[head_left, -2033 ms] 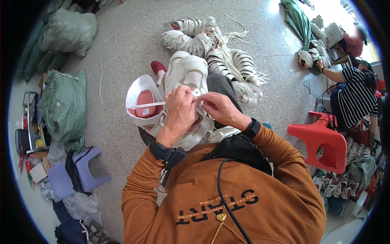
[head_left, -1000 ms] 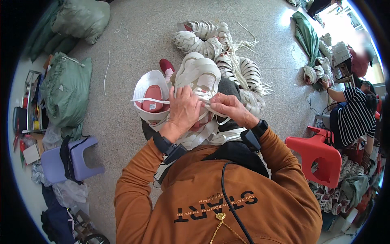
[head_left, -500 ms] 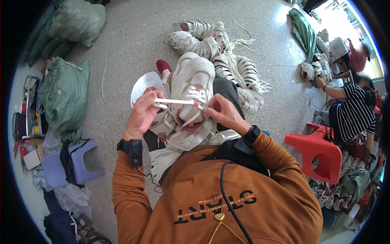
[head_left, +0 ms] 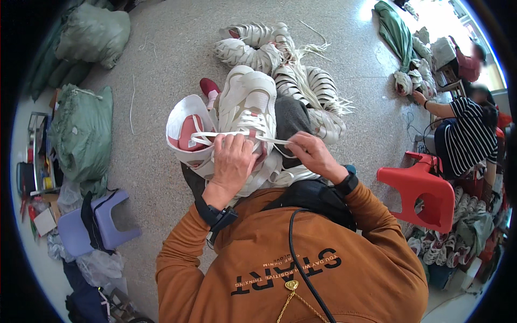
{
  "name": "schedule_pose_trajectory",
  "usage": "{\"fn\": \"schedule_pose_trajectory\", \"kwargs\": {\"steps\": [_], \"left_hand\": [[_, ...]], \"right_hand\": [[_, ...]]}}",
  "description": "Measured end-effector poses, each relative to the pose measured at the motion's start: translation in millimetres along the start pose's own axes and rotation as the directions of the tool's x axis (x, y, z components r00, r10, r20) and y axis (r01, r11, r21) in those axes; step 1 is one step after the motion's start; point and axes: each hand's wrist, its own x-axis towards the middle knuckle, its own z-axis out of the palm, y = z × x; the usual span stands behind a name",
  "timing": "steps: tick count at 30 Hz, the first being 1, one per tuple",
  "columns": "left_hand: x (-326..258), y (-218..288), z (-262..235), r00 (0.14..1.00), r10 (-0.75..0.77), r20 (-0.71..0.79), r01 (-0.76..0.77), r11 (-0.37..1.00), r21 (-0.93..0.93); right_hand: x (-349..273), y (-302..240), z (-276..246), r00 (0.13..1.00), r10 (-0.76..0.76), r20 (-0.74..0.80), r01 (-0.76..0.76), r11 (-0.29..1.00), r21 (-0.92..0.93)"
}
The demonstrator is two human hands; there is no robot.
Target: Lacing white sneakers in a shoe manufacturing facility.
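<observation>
- A heap of white laced shoe uppers (head_left: 280,59) lies on the speckled grey floor (head_left: 161,75) at twelve o'clock from the hands, loose lace ends fanning out to its right.
- Pale green stuffed sacks (head_left: 81,129) sit at nine to ten o'clock, with a lilac plastic stool (head_left: 97,223) at about eight o'clock beside clutter along the wall.
- A red plastic stool (head_left: 423,194) stands at three o'clock; beyond it a seated person in a striped top (head_left: 466,137) reaches toward a small pile of shoes.
- The wearer's orange sweatshirt (head_left: 291,269) fills the lower edge and hides the lap under the shoes.
- The cream-white chunky sneaker (head_left: 245,105) rests at the centre, sole end pointing to twelve o'clock, on a dark grey cloth.
- Just left of it lies a second white sneaker with a red lining (head_left: 186,132), opening upward.
- A flat white lace (head_left: 231,134) stretches across both shoes.
- The left hand (head_left: 231,161) covers the sneaker's tongue area, fingers curled down, seemingly pressing the lace.
- The right hand (head_left: 309,153) pinches the lace's other end between thumb and fingers, pulling it taut.
</observation>
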Motion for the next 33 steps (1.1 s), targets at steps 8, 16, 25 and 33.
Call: {"fn": "schedule_pose_trajectory", "kwargs": {"steps": [8, 16, 25, 33], "left_hand": [[7.3, -2.2, 5.0, 0.996, 0.089, 0.016, -0.090, 0.994, 0.056], [-56.5, -39.3, -57.1, 0.990, -0.013, 0.140, 0.011, 1.000, 0.012], [-82.1, -28.7, -61.3, 0.996, 0.002, 0.085, 0.003, 0.998, -0.066], [-73.1, -43.9, -60.5, 0.998, -0.008, 0.066, 0.010, 1.000, -0.022]], "right_hand": [[25.3, -20.8, 33.5, 0.978, -0.209, 0.023, 0.207, 0.938, -0.279], [27.8, -2.0, 35.8, 0.971, -0.237, -0.024, 0.216, 0.916, -0.338], [36.4, -13.5, 41.8, 0.949, -0.312, -0.041, 0.301, 0.938, -0.175], [37.9, -5.5, 50.3, 0.972, -0.228, -0.054, 0.190, 0.902, -0.389]]}}
